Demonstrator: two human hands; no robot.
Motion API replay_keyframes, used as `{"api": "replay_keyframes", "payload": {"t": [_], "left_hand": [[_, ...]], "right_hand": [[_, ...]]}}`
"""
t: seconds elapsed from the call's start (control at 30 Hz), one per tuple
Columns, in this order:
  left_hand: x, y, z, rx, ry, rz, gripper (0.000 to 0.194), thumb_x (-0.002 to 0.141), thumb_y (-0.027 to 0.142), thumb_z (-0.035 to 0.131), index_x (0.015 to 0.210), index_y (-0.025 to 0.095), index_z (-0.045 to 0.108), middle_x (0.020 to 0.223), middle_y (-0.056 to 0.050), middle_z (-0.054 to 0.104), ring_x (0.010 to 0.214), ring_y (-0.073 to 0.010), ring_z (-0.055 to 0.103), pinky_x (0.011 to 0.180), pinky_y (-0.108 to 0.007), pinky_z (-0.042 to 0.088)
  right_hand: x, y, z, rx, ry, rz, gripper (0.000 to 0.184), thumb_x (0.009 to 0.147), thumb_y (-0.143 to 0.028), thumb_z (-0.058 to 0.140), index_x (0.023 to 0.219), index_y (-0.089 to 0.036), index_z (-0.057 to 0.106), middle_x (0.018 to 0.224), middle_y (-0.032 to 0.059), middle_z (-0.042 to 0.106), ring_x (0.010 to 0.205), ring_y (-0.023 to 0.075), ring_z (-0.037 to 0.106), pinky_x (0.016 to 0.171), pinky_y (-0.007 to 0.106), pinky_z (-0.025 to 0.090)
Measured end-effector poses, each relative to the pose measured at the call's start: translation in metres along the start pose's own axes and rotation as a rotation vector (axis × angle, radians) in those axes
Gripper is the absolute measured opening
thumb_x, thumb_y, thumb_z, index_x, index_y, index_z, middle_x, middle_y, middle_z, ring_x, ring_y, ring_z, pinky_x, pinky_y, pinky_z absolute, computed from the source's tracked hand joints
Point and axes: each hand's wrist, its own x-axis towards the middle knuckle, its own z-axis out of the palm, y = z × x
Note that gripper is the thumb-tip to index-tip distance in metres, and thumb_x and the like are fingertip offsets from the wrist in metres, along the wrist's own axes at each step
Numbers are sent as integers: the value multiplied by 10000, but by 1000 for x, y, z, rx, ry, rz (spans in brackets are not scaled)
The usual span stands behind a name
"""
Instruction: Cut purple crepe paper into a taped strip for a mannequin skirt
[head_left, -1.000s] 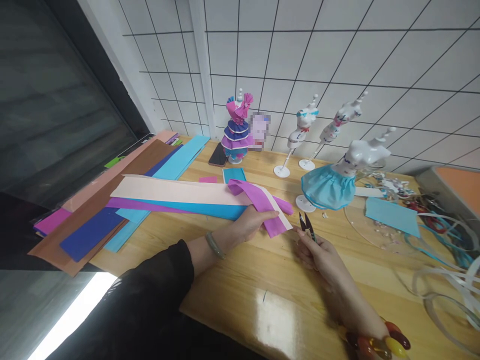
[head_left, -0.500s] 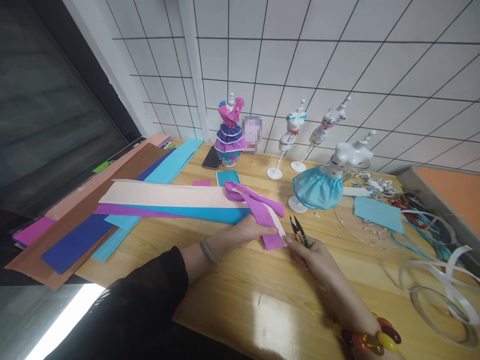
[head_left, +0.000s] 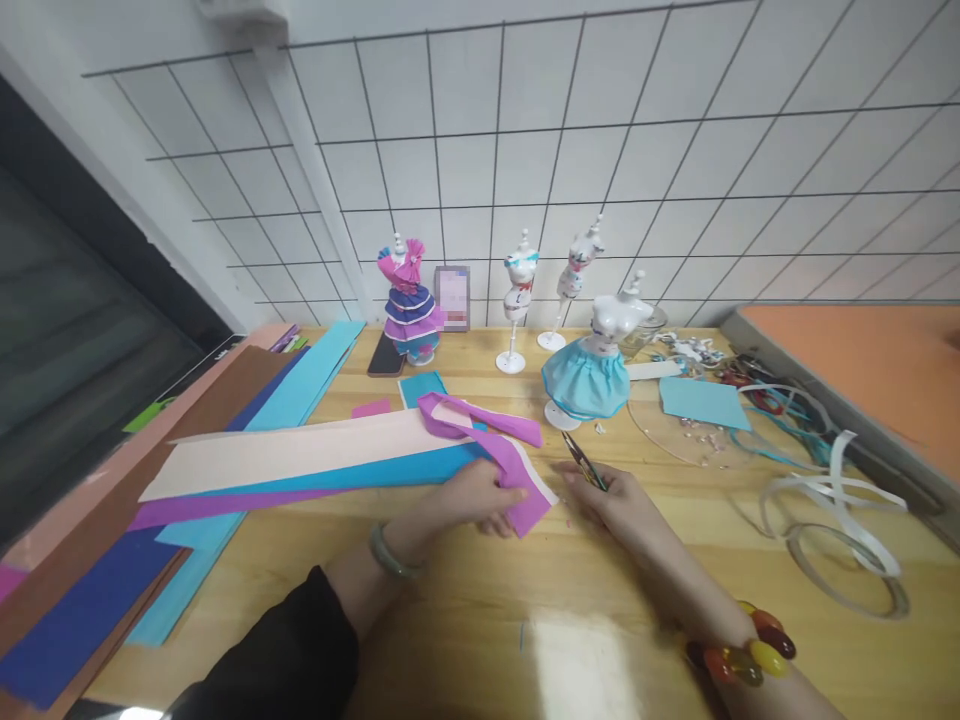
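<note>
My left hand point(head_left: 474, 492) pinches a purple crepe-paper strip point(head_left: 531, 503) with a white edge near its end, thumb on top. The strip loops back onto a stack of long paper sheets, peach point(head_left: 300, 450) over blue point(head_left: 405, 474). Just right of the strip's end is my right hand point(head_left: 613, 507), closed around small thread snips point(head_left: 583, 463) whose blades point away from me. A small gap separates its fingertips from the strip. Beyond the snips stands a white mini dress form point(head_left: 616, 318) wearing a turquoise gathered skirt point(head_left: 587, 382).
More dress forms stand along the tiled wall, one in a layered pink and purple dress point(head_left: 411, 300). Coloured paper sheets point(head_left: 67, 600) cover the left side. At right lie a turquoise paper piece point(head_left: 703, 402), a coil of white ribbon point(head_left: 847, 520) and an orange-surfaced box point(head_left: 862, 370).
The view has tilted up and turned right. My right fingers have come off the strip's white edge and now sit slightly apart from it. My left hand still holds the strip.
</note>
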Motion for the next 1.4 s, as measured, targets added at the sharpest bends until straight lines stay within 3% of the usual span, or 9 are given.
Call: {"api": "replay_keyframes", "payload": {"t": [0.13, 0.2, 0.27, 0.33, 0.4, 0.5, 1.03, 1.23, 1.4], "left_hand": [[-19, 10, -8, 364, 23, -81, 571, 751, 651, 446, 536, 130, 535, 425, -39, 553, 371, -123, 536, 405, -213, 407], [-28, 17, -9, 419, 89, -24, 567, 756, 639, 449, 501, 137, 517, 403, -32, 530, 357, -117, 518, 403, -214, 394], [-32, 24, -6, 304, 154, 119, 477, 759, 579, 497, 616, 131, 575, 484, -24, 574, 401, -110, 536, 406, -202, 387], [-31, 28, 0, 100, 195, 243, 387, 760, 511, 544, 829, 135, 604, 571, -11, 602, 444, -102, 547, 405, -189, 385], [-27, 29, 6, -78, 185, 289, 402, 764, 467, 562, 981, 129, 566, 583, 0, 593, 445, -99, 538, 390, -183, 376], [-20, 28, 10, -233, 141, 308, 425, 764, 438, 576, 1026, 107, 523, 563, 5, 575, 438, -107, 540, 365, -180, 368], [-19, 29, 10, -334, 121, 298, 237, 742, 361, 581, 797, 135, 534, 542, 18, 562, 403, -81, 529, 353, -156, 360], [-18, 28, 8, -375, 83, 290, 300, 730, 417, 615, 780, 130, 541, 527, 21, 565, 379, -73, 512, 361, -165, 361], [-17, 24, 8, -381, 57, 307, 326, 739, 426, 618, 839, 117, 588, 550, 9, 575, 402, -76, 529, 361, -162, 373]], "right_hand": [[-6, -5, -1, 238, -137, -3, 636, 667, -548, 627, 1106, -93, 562, 407, -127, 287, 354, 51, 234, 377, 205, 193], [-8, -6, -1, 301, -201, 1, 640, 674, -549, 634, 1128, -105, 557, 409, -134, 270, 350, 46, 214, 371, 198, 180], [-10, -6, 1, 251, -217, -32, 620, 689, -555, 625, 1121, -114, 579, 396, -124, 301, 342, 54, 254, 370, 199, 215], [-10, -5, 5, 139, -178, -146, 560, 709, -537, 618, 1090, -126, 617, 443, -64, 459, 422, 100, 445, 432, 222, 354], [-9, -2, 9, 35, -119, -301, 477, 743, -494, 603, 1064, -144, 639, 688, 39, 654, 724, 182, 618, 651, 279, 478], [-7, 6, 13, -95, -68, -450, 422, 813, -435, 532, 1121, -156, 603, 1072, 110, 664, 1040, 231, 585, 892, 350, 447], [-16, 3, 10, -501, -23, -539, 464, 876, -449, 433, 1233, -164, 510, 1143, 106, 649, 971, 229, 634, 836, 355, 481], [-15, 1, 8, -420, -5, -555, 413, 884, -425, 421, 1186, -180, 561, 1147, 96, 647, 1015, 237, 611, 866, 360, 458], [-15, -3, 11, -101, 12, -439, 379, 811, -479, 529, 981, -163, 651, 987, 93, 697, 929, 240, 626, 831, 346, 471]]}}
